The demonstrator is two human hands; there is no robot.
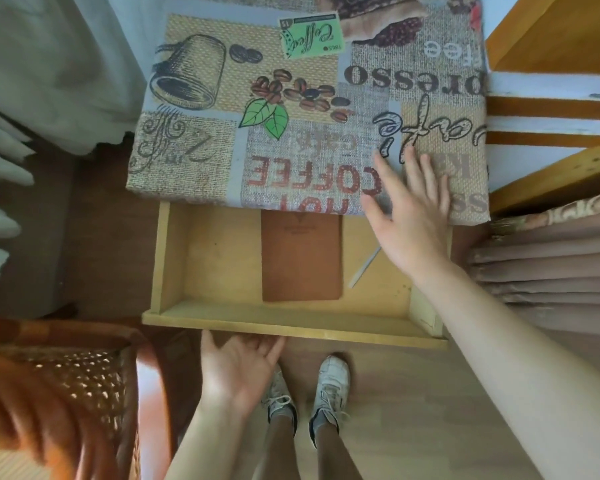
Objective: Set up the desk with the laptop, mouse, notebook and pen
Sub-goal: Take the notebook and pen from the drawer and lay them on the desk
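Standing at the pulled-out drawer (291, 327), you kept your left hand (238, 367) open, palm up, under its front edge; inside lay the brown notebook (301, 258) and a white pen (364, 268), while your right hand (409, 209) spread flat over the coffee-print tablecloth (291, 98) beyond.

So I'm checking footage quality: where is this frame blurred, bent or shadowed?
Head view: the orange chair at lower left is smeared; the drawer edges bow from the wide lens; the notebook lettering is too soft to read; the tablecloth is evenly lit; the back of the drawer lies in its shadow.
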